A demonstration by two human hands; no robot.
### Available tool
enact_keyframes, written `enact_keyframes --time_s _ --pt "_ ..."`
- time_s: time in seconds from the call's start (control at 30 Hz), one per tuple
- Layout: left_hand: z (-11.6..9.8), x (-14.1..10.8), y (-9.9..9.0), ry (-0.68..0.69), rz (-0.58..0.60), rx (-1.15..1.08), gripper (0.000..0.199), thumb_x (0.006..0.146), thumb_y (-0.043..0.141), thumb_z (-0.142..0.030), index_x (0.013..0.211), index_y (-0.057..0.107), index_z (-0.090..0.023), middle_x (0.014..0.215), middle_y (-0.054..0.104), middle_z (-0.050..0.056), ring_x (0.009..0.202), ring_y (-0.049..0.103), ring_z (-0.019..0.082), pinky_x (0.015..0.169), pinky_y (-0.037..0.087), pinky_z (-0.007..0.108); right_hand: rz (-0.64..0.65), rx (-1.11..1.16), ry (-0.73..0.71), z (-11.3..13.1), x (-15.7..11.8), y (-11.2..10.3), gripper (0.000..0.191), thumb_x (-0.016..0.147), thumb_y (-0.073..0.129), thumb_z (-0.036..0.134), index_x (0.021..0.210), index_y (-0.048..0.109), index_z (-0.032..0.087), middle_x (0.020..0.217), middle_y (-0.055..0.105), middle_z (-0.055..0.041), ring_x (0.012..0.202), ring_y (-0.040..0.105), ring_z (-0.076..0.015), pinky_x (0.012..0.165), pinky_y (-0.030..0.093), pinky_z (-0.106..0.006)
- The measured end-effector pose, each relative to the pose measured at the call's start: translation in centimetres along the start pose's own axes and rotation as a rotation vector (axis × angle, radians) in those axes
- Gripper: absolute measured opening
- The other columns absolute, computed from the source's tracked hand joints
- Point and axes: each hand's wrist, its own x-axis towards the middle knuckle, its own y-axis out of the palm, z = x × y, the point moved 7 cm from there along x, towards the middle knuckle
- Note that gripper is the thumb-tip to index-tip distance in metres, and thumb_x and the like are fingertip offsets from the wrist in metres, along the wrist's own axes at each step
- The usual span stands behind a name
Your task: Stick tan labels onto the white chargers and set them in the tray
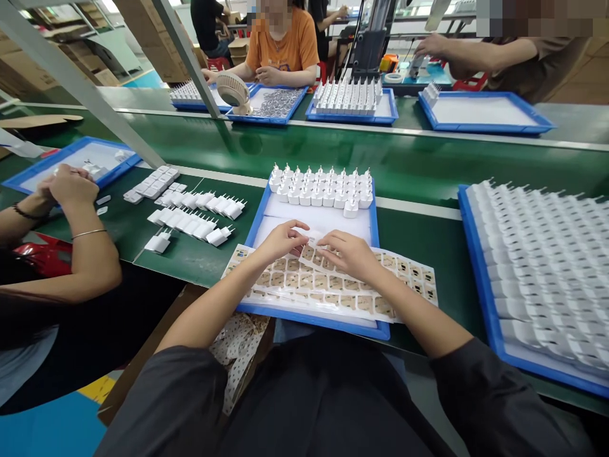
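In front of me, several overlapping sheets of stickers (280,280), with tan squares in white borders, lie across the near part of a blue tray (257,223). My left hand (284,241) pinches the left end of the top sticker sheet, thumb and fingertips close together. My right hand (349,254) has its fingers bent onto the same sheet, just right of the left hand; its thumb is partly hidden. Beyond the hands, rows of white plug adapters (311,195) stand pins-up at the tray's far end. A single adapter (351,208) sits in front of them.
A large blue tray of white adapters (547,273) stands at right. Loose adapters (188,219) lie on the green table to the left, beside a co-worker's hands (71,184). Across the green belt (285,146) are more trays, a fan (233,90) and other people. A slanted metal post (95,82) rises at left.
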Motion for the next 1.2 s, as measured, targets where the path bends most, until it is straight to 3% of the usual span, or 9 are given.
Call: enact_keyframes --time_s 0.17,0.43,0.73,0.87,1.03,1.2 --pt "-1.0 -0.9 1.4 0.015 0.071 -0.066 0.038 0.078 0.072 -0.027 0.111 0.056 -0.016 0.066 0.063 -0.002 0.059 0.063 0.011 0.054 0.055 0.021 -0.015 -0.037 -0.019 0.4 0.7 0.9 0.012 0.095 0.057 0.023 0.100 0.067 0.020 0.095 0.072 -0.0063 0.083 0.068 -0.0180 0.069 0.049 -0.027" --pt "-0.9 -1.1 1.6 0.039 0.097 -0.064 0.040 0.080 0.071 -0.031 0.114 0.056 -0.017 0.069 0.062 -0.002 0.059 0.063 0.012 0.055 0.056 0.024 -0.051 -0.094 -0.122 0.5 -0.2 1.2 0.014 0.096 0.054 0.019 0.100 0.067 0.023 0.096 0.075 -0.0040 0.083 0.070 -0.0163 0.067 0.049 -0.026" --pt "-1.0 -2.4 1.8 0.066 0.151 -0.021 0.056 0.077 0.076 -0.039 0.125 0.051 -0.021 0.089 0.065 0.003 0.079 0.065 0.014 0.065 0.061 0.027 -0.072 0.023 -0.018 -0.3 -0.2 0.8 0.012 0.095 0.055 0.019 0.093 0.066 0.020 0.091 0.073 -0.0051 0.073 0.067 -0.0151 0.064 0.049 -0.025" --pt "-1.0 -2.3 1.8 0.086 0.133 -0.029 0.048 0.081 0.070 -0.042 0.121 0.054 -0.020 0.084 0.062 0.001 0.080 0.065 0.014 0.063 0.060 0.025 -0.067 0.028 -0.062 0.0 -0.2 1.0 0.014 0.096 0.053 0.020 0.096 0.067 0.021 0.093 0.074 -0.0052 0.077 0.069 -0.0154 0.066 0.050 -0.025" --pt "-0.8 -1.7 2.1 0.077 0.114 0.013 0.041 0.080 0.071 -0.039 0.115 0.059 -0.019 0.072 0.056 -0.004 0.063 0.061 0.009 0.055 0.057 0.021 -0.074 -0.086 -0.162 0.6 -0.9 1.5 0.016 0.098 0.051 0.021 0.096 0.067 0.024 0.098 0.076 -0.0030 0.085 0.070 -0.0156 0.068 0.050 -0.026" --pt "-1.2 -1.9 2.0 0.102 0.046 -0.042 0.036 0.080 0.070 -0.030 0.111 0.060 -0.017 0.067 0.053 -0.006 0.061 0.062 0.009 0.056 0.058 0.020 -0.087 -0.192 -0.179 0.6 -1.3 1.5 0.015 0.098 0.051 0.023 0.091 0.064 0.021 0.082 0.073 -0.0040 0.075 0.067 -0.0167 0.065 0.048 -0.028"
